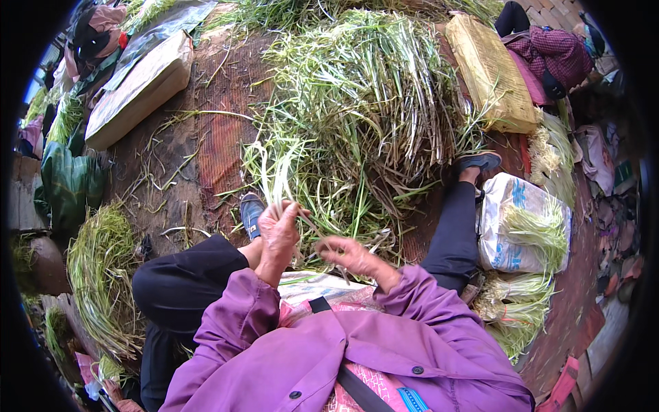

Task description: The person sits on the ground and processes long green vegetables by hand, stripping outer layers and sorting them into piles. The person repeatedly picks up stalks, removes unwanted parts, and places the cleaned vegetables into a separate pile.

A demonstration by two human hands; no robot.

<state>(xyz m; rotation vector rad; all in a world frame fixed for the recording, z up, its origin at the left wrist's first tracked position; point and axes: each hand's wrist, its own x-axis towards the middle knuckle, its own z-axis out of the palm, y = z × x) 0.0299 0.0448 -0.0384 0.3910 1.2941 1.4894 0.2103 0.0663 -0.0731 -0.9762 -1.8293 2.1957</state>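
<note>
My left hand [278, 229] is closed around a small bunch of long pale stalks [275, 177], whose light ends point up and away from me. To its right, my right hand [350, 255] has its fingers curled and looks slightly blurred. A thin stalk runs down from the bunch to that hand; whether the fingers pinch it I cannot tell. Beyond both hands spreads a large heap of long green leafy stalks [360, 98], with brownish stem ends at its right side. A white cloth [324, 286] covers my lap.
At right, a white wrapped block [520, 232] bears pale green stalks, with tied bundles [515, 309] beside it. A yellow wrapped block [489, 72] and a person in a checked top [561, 56] are farther off. At left are a whitish block [141, 87] and another stalk pile [103, 278].
</note>
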